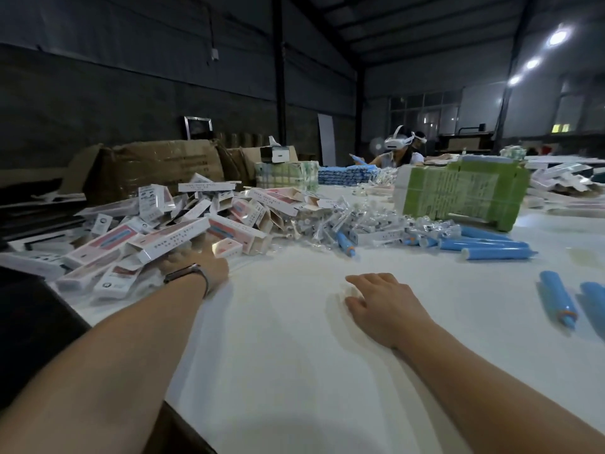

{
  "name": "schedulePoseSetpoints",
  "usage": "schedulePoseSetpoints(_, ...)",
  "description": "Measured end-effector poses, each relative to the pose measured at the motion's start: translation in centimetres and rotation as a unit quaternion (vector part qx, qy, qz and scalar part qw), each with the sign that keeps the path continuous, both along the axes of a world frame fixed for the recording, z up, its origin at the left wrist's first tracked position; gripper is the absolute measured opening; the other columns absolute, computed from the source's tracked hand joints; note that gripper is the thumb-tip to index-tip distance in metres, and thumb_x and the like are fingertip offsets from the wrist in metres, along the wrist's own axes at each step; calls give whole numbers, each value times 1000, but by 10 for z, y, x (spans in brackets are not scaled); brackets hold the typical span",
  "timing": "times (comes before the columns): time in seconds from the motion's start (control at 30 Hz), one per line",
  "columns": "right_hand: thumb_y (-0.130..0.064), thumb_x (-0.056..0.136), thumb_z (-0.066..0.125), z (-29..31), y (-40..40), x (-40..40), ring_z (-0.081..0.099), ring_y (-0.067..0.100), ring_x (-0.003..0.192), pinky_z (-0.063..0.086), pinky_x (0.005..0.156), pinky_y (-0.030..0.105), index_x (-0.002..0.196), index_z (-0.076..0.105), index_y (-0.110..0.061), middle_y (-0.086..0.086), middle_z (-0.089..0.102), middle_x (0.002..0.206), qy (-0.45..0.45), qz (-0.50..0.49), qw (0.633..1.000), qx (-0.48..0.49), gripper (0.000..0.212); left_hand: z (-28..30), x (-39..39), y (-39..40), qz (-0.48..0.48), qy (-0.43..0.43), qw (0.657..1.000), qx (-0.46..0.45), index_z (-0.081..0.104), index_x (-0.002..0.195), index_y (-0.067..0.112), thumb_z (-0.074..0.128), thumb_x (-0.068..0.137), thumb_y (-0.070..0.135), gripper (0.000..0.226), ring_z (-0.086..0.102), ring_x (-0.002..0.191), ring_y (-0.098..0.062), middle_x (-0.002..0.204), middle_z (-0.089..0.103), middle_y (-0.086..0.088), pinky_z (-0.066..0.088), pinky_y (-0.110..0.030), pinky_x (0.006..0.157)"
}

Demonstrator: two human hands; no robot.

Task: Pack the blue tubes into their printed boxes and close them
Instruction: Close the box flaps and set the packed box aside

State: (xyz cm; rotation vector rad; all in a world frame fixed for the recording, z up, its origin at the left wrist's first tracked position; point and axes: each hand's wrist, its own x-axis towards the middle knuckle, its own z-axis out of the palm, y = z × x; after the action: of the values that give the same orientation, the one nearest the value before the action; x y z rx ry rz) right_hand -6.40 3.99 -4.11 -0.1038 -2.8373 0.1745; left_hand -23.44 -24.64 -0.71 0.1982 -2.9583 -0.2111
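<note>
On the wide white table (294,355), the heap of printed cardboard boxes (170,237) lies at the left, and the left hand (196,267) reaches into its near edge. The right hand (383,306) rests on the table to the right of it. Behind the hands lies a pile of clear plastic syringes (353,221); right of that lie blue plastic tubes (491,247), before a green cardboard carton (458,191)

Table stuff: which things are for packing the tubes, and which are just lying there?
For the job:
blue tubes
printed boxes
left hand, reaching into the boxes
right hand, resting on the table

Just lying about:
green carton
brown cardboard cartons
clear plastic packets
</note>
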Motion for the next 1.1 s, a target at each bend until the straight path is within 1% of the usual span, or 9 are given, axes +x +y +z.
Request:
schedulePoseSetpoints(0.27,-43,100,34,1,-3,-1,29,21,140,31,108,40,152,25,-35,-8,37,153,21,-7,1000,-4,53,24,20,30,-186,-13,971,147,17,157,30,25,109,35,49,45,133,-35,158,33,-12,40,-47,103)
schedulePoseSetpoints(0.33,-46,99,36,3,-3,1,32,23,137,33,107,41,154,14,-35,-5,39,151,36,-3,999,-10,61,37,45,62,-188,-3,884,429,20,150,46,29,109,34,43,56,110,-35,147,42,-17,52,-45,77)
schedulePoseSetpoints(0.4,-52,96,40,6,-5,5,36,26,132,36,104,42,155,-1,-35,-2,42,148,52,9,998,-23,73,45,72,94,-181,-51,708,681,25,134,59,37,108,28,42,64,95,-35,128,56,-17,59,-46,64)
schedulePoseSetpoints(0.47,-58,94,44,8,-7,9,38,25,130,37,101,41,153,-10,-38,-2,43,148,73,22,995,-60,83,39,92,126,-186,-92,585,784,26,130,62,42,107,22,49,66,89,-38,113,60,-19,59,-53,64)
schedulePoseSetpoints(0.53,-58,92,47,9,-10,14,40,23,126,38,98,38,152,-8,-40,-6,45,146,110,28,987,-113,83,24,109,152,-178,-103,544,813,24,138,57,39,107,23,48,67,82,-34,115,60,-17,59,-46,58)
schedulePoseSetpoints(0.67,-36,94,52,8,-8,19,46,21,113,40,86,34,147,21,-33,-5,57,131,162,49,982,-85,61,-11,117,169,-169,-24,632,756,36,142,47,31,108,26,40,66,93,-30,125,56,-9,52,-28,47)
schedulePoseSetpoints(0.83,-35,95,52,9,-7,21,51,20,108,45,80,36,135,39,-27,-9,62,122,209,63,971,-96,42,-17,113,168,-216,69,708,669,61,98,51,33,105,30,36,61,88,-32,105,66,-11,52,-42,71)
schedulePoseSetpoints(0.93,-35,95,53,9,-6,20,52,20,108,44,78,36,133,37,-30,-10,64,120,224,47,967,-109,42,-16,118,166,-232,87,711,658,58,101,51,32,107,32,33,62,107,-35,116,67,-8,49,-55,96)
schedulePoseSetpoints(1.1,-35,95,55,12,-5,20,55,22,103,44,77,36,131,40,-32,-9,65,118,221,43,963,-145,40,-15,120,168,-263,103,666,691,58,112,47,31,109,28,33,64,93,-26,108,66,-2,55,-47,77)
